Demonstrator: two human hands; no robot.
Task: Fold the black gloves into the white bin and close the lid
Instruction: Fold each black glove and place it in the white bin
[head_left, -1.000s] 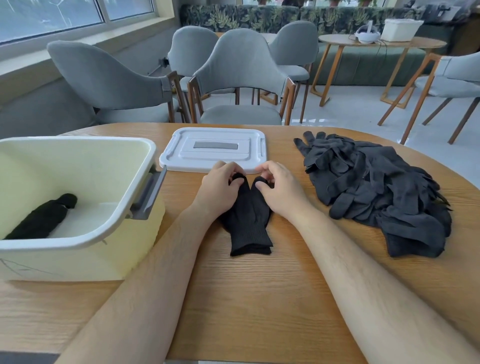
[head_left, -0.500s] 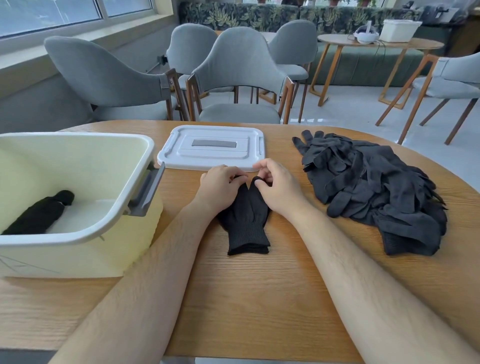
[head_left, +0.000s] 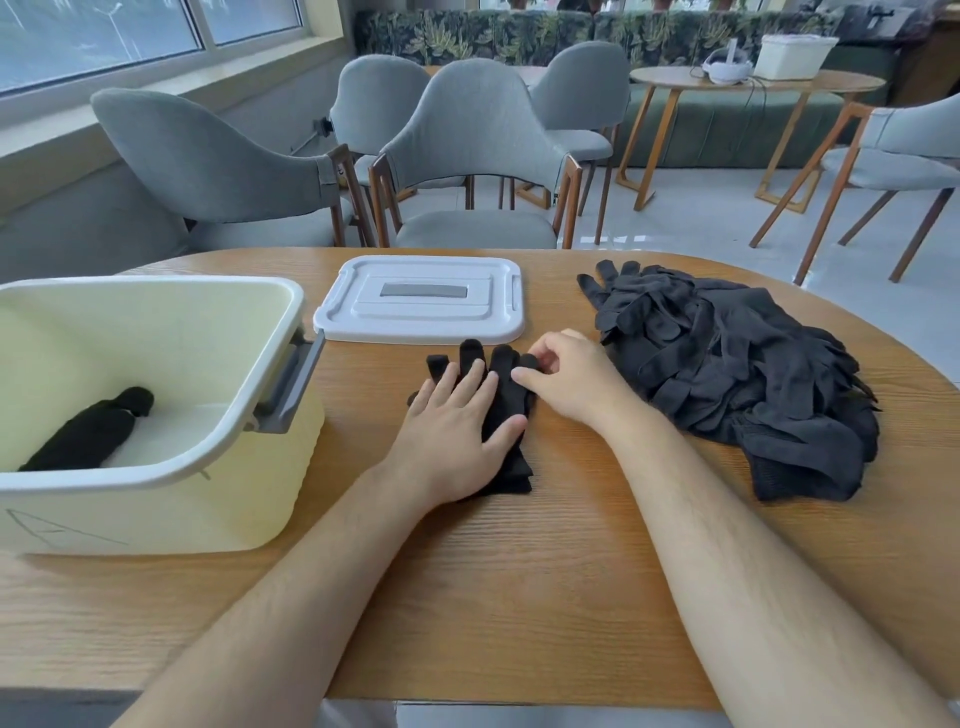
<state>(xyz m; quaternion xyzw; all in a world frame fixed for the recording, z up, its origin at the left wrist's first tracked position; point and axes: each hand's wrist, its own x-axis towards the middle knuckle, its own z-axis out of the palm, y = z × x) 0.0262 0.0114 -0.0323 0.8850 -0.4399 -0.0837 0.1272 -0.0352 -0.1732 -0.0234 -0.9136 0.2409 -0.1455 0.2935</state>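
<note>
Left hand (head_left: 457, 431): flat, fingers spread, pressing palm-down on glove pair (head_left: 511, 402); seen from head view, the only one.
Right hand (head_left: 571, 384): fingers curled, thumb and fingertips pinching rightmost finger tip of glove pair.
Glove pair: on worktop (head_left: 519, 597), just in front of lid (head_left: 421, 301), between both hands; long axis pointing away from body, finger tips far, cuff near.
White bin (head_left: 156, 514): open, well left of glove pair; one rolled glove (head_left: 88, 431) inside.
Glove pile (head_left: 737, 374): near right hand, apart from it.
Step (judged): flattening before fold.
Key relation (judged): fold tips toward cuff; right hand at tips, left hand nearer white bin.
</note>
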